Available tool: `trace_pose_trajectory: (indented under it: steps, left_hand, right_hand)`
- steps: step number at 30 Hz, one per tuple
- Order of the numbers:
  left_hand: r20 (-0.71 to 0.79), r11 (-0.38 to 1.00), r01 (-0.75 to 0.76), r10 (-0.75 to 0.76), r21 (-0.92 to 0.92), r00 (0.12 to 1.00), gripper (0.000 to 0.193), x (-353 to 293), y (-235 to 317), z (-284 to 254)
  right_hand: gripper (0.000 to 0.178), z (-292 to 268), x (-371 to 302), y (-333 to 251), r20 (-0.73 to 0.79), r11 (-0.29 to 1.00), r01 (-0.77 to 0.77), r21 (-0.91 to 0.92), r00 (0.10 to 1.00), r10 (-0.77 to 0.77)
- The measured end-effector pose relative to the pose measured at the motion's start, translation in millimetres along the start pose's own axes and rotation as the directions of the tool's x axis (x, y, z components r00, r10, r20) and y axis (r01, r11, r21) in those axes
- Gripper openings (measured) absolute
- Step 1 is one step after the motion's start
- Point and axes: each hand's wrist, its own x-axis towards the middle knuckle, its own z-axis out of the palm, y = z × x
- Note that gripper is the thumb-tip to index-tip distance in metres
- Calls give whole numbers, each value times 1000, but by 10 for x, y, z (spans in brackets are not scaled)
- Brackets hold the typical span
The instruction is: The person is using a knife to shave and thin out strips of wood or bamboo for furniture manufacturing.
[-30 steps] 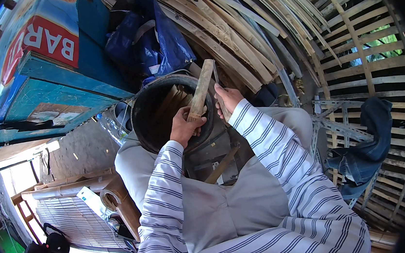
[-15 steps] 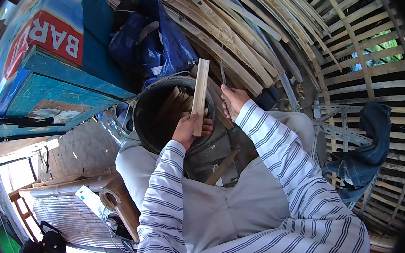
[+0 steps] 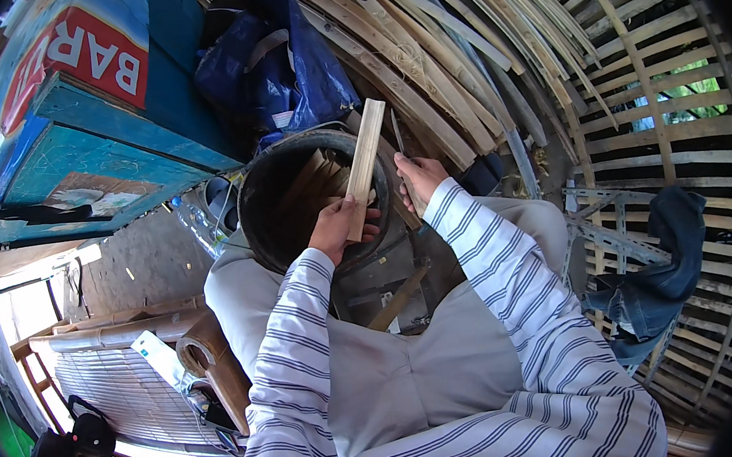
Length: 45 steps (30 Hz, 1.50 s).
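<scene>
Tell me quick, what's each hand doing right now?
Left hand: closed, holding a flat wooden strip over the dark bucket.
Right hand: closed on a thin blade.

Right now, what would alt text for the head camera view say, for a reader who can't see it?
Seen from above, a seated person in a striped shirt holds a flat wooden slat upright in the left hand over a dark bucket of wood pieces, while the right hand grips a thin blade beside it. Curved bamboo strips surround them.
</scene>
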Motion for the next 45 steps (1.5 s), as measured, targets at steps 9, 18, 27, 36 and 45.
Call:
trace_pose_trajectory:
  steps: [9,18,27,36,45]
  left_hand:
    - [-111,998,3,4,61,994,39,49,-70,-67]
    - [-256,814,-198,387,547,886,39,46,-175,33]
    - [-220,848,-204,346,490,912,31,5,-148,9]
    - [-251,872,-205,340,444,906,26,-110,-103,74]
    - [-67,868,-201,259,455,964,27,-360,-469,173]
  right_hand:
    - [56,86,-125,22,-29,932,-35,-361,999,26]
    - [54,321,-347,274,71,271,151,-951,957,-282]
    - [51,445,-401,134,5,244,54,-968,980,-199]
    - [52,536,-400,141,-31,310,35,-950,978,-205]
    - [61,-275,390,22,-276,433,-122,-893,908,-314]
